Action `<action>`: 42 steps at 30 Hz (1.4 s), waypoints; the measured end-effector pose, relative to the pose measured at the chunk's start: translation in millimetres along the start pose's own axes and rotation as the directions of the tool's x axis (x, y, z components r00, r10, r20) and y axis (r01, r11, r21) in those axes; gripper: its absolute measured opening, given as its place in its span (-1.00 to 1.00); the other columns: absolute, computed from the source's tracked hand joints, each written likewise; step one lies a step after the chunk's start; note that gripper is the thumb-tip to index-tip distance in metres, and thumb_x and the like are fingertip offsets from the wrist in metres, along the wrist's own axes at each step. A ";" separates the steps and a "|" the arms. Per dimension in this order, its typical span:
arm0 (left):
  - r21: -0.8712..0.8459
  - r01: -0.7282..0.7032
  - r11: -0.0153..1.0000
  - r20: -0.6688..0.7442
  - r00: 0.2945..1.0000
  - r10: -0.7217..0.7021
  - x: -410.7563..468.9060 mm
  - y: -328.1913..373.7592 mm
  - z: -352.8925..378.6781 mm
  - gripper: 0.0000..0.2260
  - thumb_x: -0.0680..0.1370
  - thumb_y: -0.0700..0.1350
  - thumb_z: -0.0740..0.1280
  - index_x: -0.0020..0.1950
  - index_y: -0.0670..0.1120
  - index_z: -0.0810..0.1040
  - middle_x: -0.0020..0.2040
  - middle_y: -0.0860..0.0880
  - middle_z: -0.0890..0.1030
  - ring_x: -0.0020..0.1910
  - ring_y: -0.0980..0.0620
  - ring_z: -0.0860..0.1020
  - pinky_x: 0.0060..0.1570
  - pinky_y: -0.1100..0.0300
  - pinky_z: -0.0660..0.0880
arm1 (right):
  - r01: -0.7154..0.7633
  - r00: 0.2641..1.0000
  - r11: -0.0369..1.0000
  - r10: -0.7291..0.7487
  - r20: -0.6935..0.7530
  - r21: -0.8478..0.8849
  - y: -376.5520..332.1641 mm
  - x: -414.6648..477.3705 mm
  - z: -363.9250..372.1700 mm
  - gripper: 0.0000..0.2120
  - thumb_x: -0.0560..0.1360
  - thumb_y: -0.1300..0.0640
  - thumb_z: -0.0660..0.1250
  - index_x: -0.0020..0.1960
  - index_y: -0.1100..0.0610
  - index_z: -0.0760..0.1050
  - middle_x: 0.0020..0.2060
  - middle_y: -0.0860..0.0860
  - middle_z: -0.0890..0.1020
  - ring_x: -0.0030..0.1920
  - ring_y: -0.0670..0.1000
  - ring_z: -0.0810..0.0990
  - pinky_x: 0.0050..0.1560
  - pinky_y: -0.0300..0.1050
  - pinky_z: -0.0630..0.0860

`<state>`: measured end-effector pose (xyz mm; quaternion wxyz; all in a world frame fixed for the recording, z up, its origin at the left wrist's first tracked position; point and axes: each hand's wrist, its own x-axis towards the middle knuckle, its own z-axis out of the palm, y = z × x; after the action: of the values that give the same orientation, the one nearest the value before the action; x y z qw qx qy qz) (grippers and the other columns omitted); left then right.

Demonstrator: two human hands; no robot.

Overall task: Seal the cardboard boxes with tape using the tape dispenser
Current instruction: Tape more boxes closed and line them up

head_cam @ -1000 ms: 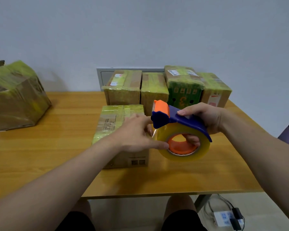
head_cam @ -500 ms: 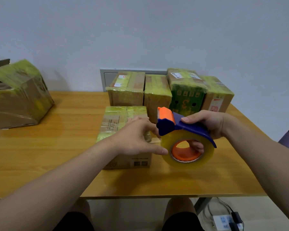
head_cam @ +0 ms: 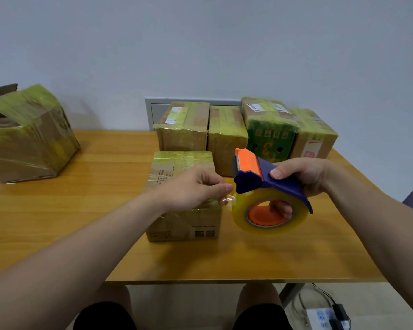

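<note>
My right hand [head_cam: 301, 179] grips the blue and orange tape dispenser [head_cam: 260, 177], thumb on its top and fingers through the orange core of the clear tape roll [head_cam: 270, 215]. It hangs above the table just right of a cardboard box [head_cam: 181, 225] wrapped in yellowish tape. My left hand [head_cam: 196, 189] hovers over that box and pinches the loose end of the tape [head_cam: 227, 200] at the roll's left side.
Several taped boxes [head_cam: 227, 132] stand in a row at the back of the wooden table [head_cam: 81, 210]. A larger box [head_cam: 26, 136] with an open flap sits at the far left. A power strip [head_cam: 324, 317] lies on the floor at lower right.
My left fingers have closed on the tape end and drawn it slightly left off the roll. The dispenser has stayed at about the same place beside the box.
</note>
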<state>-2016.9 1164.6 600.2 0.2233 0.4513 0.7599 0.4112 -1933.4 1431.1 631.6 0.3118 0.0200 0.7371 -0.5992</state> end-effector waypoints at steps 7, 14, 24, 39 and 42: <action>0.020 -0.016 1.000 0.025 1.000 0.016 -0.8 -3.6 -0.2 -0.78 0.58 0.09 0.39 -0.09 -0.04 0.69 -0.20 0.06 0.66 -0.17 0.10 0.58 -0.05 0.10 0.48 | 0.011 1.000 0.999 -0.010 0.010 -0.041 2.1 1.2 0.3 0.10 -0.05 -0.23 0.74 0.30 0.27 0.41 -0.14 0.09 0.72 -0.27 0.02 0.71 -0.27 -0.14 0.65; 0.445 -0.062 0.893 0.099 0.995 0.020 1.8 -19.1 -0.9 -0.23 0.39 0.57 0.24 0.50 0.23 0.43 0.51 0.21 0.39 0.53 0.12 0.24 0.54 -0.13 0.22 | -0.005 1.000 1.000 0.004 0.031 0.022 2.5 -3.9 3.1 -0.05 0.20 -0.24 0.66 0.30 0.36 0.43 -0.32 0.23 0.64 -0.36 0.14 0.64 -0.25 -0.03 0.63; 0.577 -0.224 0.785 0.112 0.974 0.196 5.3 -27.1 -9.6 -0.61 0.45 0.22 0.54 0.21 0.14 0.59 0.20 0.17 0.56 0.37 0.15 0.33 0.32 0.01 0.39 | -0.183 0.982 0.975 0.176 -0.062 -0.129 -5.8 -12.5 11.1 -0.17 0.08 -0.28 0.68 0.11 0.25 0.56 -0.28 0.17 0.67 -0.39 0.10 0.64 -0.32 -0.11 0.60; 0.396 -0.109 0.912 0.109 0.992 0.071 11.3 -25.9 -13.4 -0.89 0.65 0.05 0.37 -0.03 0.11 0.66 0.12 0.13 0.59 0.35 0.14 0.34 0.38 -0.06 0.33 | -0.406 0.907 0.786 0.287 -0.306 -0.466 -37.2 -10.3 16.2 -0.43 0.14 -0.35 0.56 -0.15 0.11 0.64 -0.23 0.08 0.70 -0.30 0.02 0.64 -0.22 -0.14 0.52; 0.469 -0.095 0.878 0.059 0.995 0.075 11.2 -26.5 -9.6 -0.91 0.68 0.08 0.31 0.10 0.15 0.58 0.23 0.10 0.54 0.34 0.09 0.36 0.32 -0.06 0.42 | -0.470 0.882 0.685 0.333 -0.335 -0.556 -55.0 -5.6 28.2 -0.47 0.27 -0.32 0.57 -0.14 0.14 0.63 -0.25 0.10 0.71 -0.30 0.07 0.65 -0.20 -0.10 0.54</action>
<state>-2042.5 1163.6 584.1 0.1037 0.5329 0.8119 0.2148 -1938.7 1392.3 679.7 0.3463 0.1397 0.8980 -0.2326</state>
